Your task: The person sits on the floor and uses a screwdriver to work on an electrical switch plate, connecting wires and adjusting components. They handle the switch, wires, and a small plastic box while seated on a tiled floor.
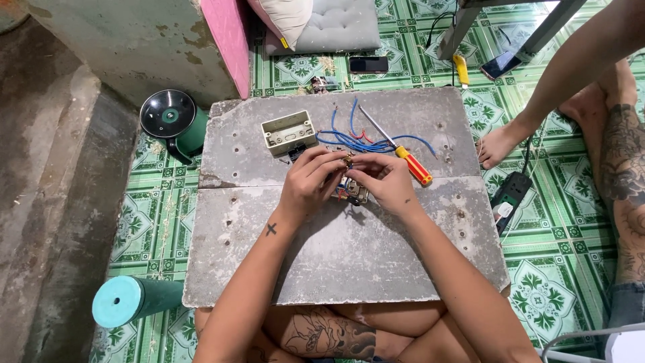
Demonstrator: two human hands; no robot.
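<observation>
Between both hands' pinched fingertips [346, 161] sits a small switch part [354, 193]; risk: it slips, blue wires [356, 141] tugging behind.

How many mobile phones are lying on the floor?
2. One black phone lies on the green tiles beside the grey cushion; another phone lies by the table leg. Others may be hidden.
</observation>
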